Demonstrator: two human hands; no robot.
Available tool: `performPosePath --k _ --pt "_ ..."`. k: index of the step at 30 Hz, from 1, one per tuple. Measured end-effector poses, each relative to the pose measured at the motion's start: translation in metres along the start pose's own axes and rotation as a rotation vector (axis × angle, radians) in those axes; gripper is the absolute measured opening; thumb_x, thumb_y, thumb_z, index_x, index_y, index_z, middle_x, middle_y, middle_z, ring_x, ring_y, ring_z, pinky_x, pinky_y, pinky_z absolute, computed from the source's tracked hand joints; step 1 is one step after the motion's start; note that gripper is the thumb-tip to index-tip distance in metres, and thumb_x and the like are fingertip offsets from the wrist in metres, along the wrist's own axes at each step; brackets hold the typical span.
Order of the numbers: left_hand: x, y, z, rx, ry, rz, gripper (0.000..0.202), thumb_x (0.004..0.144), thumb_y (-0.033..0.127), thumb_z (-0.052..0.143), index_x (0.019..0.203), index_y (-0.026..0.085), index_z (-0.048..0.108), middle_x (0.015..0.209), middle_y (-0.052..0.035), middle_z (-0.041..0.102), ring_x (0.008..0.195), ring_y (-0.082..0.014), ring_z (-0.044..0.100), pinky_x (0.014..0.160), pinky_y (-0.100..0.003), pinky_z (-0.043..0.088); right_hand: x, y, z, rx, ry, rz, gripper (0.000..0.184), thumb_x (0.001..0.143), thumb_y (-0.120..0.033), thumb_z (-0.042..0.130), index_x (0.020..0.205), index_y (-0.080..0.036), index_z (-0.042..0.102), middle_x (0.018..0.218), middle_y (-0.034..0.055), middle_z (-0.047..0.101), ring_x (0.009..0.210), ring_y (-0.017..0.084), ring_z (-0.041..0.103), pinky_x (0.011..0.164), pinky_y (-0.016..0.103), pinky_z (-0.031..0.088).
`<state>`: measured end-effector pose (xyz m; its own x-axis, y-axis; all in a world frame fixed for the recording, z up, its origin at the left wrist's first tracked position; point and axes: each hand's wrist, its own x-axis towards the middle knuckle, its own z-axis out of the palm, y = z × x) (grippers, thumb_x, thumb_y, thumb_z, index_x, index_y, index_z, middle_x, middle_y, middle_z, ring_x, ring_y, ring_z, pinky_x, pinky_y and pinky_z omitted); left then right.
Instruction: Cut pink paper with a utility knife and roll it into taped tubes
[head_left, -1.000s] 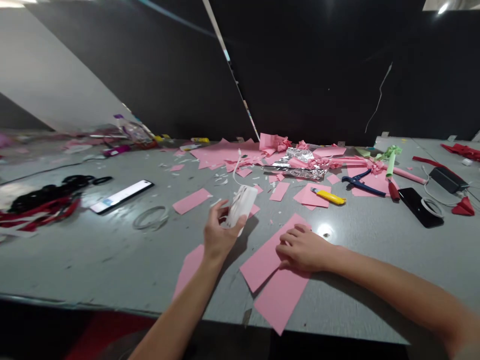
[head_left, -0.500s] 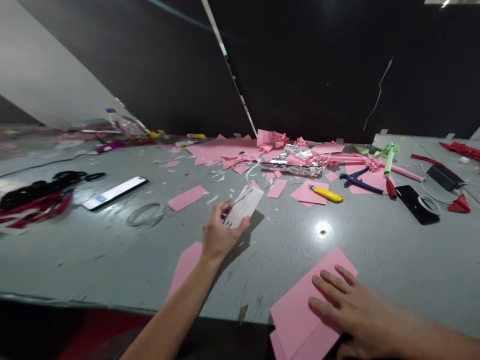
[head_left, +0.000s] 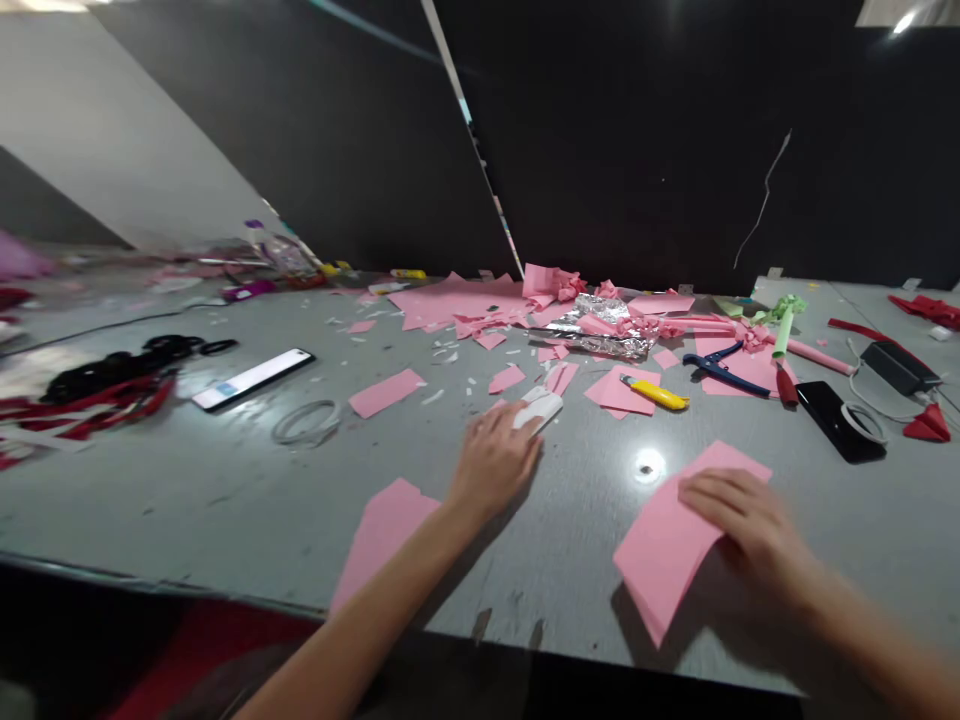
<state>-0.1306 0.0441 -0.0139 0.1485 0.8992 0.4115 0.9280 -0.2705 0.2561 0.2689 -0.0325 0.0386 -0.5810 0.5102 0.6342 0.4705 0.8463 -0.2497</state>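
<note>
My left hand (head_left: 493, 460) rests near the middle of the grey table (head_left: 187, 500), its fingers closed around a small white object (head_left: 540, 408) that lies on the tabletop. My right hand (head_left: 742, 520) lies with fingers spread on a pink paper sheet (head_left: 671, 545) at the front right, pressing it to the table. Another pink sheet (head_left: 379, 535) lies at the front edge beside my left forearm.
Pink scraps, crumpled foil (head_left: 600, 325), a yellow utility knife (head_left: 654, 392), blue pliers (head_left: 721, 367) and a black phone (head_left: 836, 418) crowd the back right. At the left lie a white phone (head_left: 253, 378), a tape ring (head_left: 305, 422) and black and red items (head_left: 105, 385).
My left hand has lowered the white object from a raised hold down onto the table further right. My right hand has slid the pink sheet to the right and slightly away.
</note>
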Motion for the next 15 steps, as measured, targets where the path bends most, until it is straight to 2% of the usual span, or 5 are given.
performPosePath --k 3,6,9,11,15 --pt "-0.010 0.020 0.008 -0.047 -0.113 0.144 0.028 0.106 0.030 0.052 0.118 0.025 0.078 0.130 -0.0130 0.075 0.122 -0.0325 0.067 0.105 -0.048 0.051 0.011 0.019 -0.005 0.101 0.125 0.161 0.050 0.095 -0.004 0.053 0.136 -0.024 0.074 0.127 0.0104 0.082 0.115 0.028 0.077 0.097 0.045 0.061" --pt "-0.018 0.028 0.015 -0.071 -0.154 0.181 0.032 0.105 0.018 0.046 0.111 0.024 0.077 0.116 -0.0126 0.076 0.106 -0.0289 0.069 0.097 -0.044 0.055 0.014 0.035 -0.004 0.185 0.277 0.524 0.021 0.103 -0.027 0.062 0.102 -0.024 0.083 0.092 0.0058 0.081 0.082 0.025 0.075 0.074 0.037 0.059" --pt "-0.018 0.023 0.017 -0.086 -0.150 0.166 0.035 0.104 0.014 0.044 0.110 0.023 0.077 0.115 -0.0126 0.075 0.105 -0.0277 0.070 0.096 -0.042 0.055 0.010 0.053 0.004 0.333 0.422 0.907 0.045 0.091 -0.054 0.076 0.061 -0.024 0.063 0.056 -0.0004 0.056 0.053 0.019 0.052 0.051 0.032 0.042" --pt "-0.013 0.016 0.016 -0.093 -0.142 0.143 0.033 0.106 0.019 0.044 0.111 0.023 0.076 0.117 -0.0129 0.075 0.108 -0.0281 0.070 0.098 -0.042 0.056 0.005 0.065 0.012 0.478 0.480 1.071 0.049 0.079 -0.062 0.083 0.060 -0.024 0.060 0.056 -0.0009 0.054 0.052 0.018 0.050 0.049 0.031 0.040" --pt "0.001 0.005 0.017 -0.090 -0.154 0.095 0.027 0.106 0.028 0.050 0.098 0.024 0.075 0.104 -0.0101 0.074 0.100 -0.0286 0.071 0.094 -0.042 0.056 -0.003 0.077 0.024 0.737 0.510 1.229 0.053 0.068 -0.068 0.091 0.083 -0.019 0.077 0.075 0.0066 0.074 0.062 0.023 0.065 0.055 0.034 0.052"
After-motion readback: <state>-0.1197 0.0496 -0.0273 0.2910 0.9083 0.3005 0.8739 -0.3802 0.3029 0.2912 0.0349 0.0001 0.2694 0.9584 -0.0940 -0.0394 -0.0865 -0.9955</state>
